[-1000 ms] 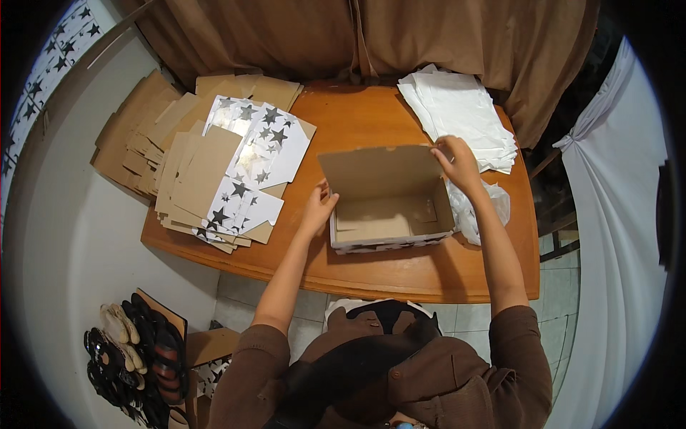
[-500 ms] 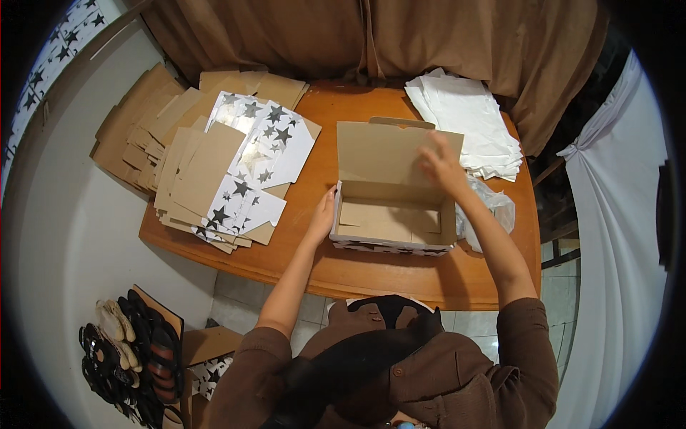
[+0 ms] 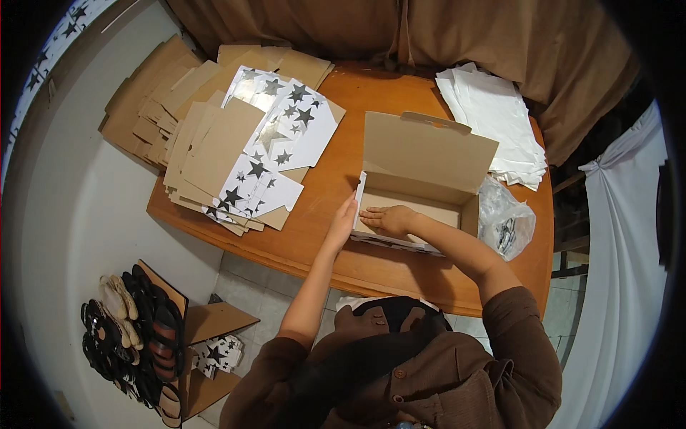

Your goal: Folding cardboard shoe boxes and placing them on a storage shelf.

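An open cardboard box stands on the wooden table in front of me, brown inside, its hinged lid raised at the back. Star-printed white shows on its outer front wall. My left hand grips the box's left side near the front corner. Reaching in over the front wall, my right hand has its fingers stretched out flat toward the left end, pressed near the inside front; it holds nothing. My right forearm hides part of the box's front and floor.
Flattened boxes, some star-printed, are stacked on the table's left. White paper sheets lie at the back right, with a clear plastic bag beside the box. Several sandals hang on a rack at lower left.
My right hand has come down from the raised lid into the box, toward its left end. My left hand stays on the left side. The whole view has shifted slightly.
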Available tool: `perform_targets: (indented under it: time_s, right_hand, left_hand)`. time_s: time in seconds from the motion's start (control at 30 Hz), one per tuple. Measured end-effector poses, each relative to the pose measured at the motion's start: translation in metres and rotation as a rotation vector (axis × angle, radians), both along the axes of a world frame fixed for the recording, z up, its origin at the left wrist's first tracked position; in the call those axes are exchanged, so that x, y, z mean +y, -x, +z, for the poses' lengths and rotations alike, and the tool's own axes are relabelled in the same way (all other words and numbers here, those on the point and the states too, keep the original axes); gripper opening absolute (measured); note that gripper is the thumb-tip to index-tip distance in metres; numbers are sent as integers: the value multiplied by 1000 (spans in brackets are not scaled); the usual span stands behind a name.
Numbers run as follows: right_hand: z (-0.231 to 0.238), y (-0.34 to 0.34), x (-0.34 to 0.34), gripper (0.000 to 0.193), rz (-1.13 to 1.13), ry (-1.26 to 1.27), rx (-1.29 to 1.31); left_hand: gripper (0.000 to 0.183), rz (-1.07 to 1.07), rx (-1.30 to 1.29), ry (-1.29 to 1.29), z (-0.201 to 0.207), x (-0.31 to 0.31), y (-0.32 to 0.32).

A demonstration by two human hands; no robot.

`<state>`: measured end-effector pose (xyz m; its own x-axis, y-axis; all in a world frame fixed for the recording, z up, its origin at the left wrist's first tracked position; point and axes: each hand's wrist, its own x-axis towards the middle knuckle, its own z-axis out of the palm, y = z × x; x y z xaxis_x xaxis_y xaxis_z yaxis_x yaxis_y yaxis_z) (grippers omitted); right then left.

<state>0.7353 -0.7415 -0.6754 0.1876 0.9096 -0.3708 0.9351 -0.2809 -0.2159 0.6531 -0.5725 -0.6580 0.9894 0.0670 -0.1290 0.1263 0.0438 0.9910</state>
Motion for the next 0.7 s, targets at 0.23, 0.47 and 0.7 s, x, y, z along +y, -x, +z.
perform_targets:
  time_s: [0.23,0.47,0.7]
  right_hand:
    - [32,-3,-65,73,-98,246,-34]
    - [48,3,-85,84,-331,417,-151]
    - [106,-10,-14,26,-439,-414,-62]
  left_hand:
    - [45,-30,26,-6,-3,5,0]
    - [44,-22,114,25,5,7,1]
    - [36,-445,282,-264,42,43,-4]
